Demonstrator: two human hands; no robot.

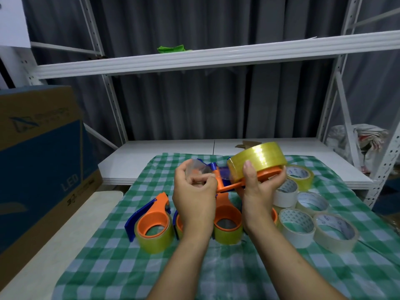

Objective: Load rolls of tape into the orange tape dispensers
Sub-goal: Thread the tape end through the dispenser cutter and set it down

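Note:
My right hand (258,187) grips an orange tape dispenser (232,185) with a yellowish roll of tape (257,160) seated on it, held above the cloth. My left hand (194,189) pinches the clear free end of the tape (198,167), pulled out past the dispenser's blue front part. On the green checked cloth (151,267) below lie loaded dispensers: one at the left (154,226), one (227,224) under my hands, another partly hidden behind my left wrist. Several loose tape rolls (296,226) lie at the right.
A large cardboard box (41,161) stands at the left beside a pale board. The white metal shelving frame (216,55) spans above and behind, with a grey curtain at the back. A bundled plastic bag (363,139) sits at the right.

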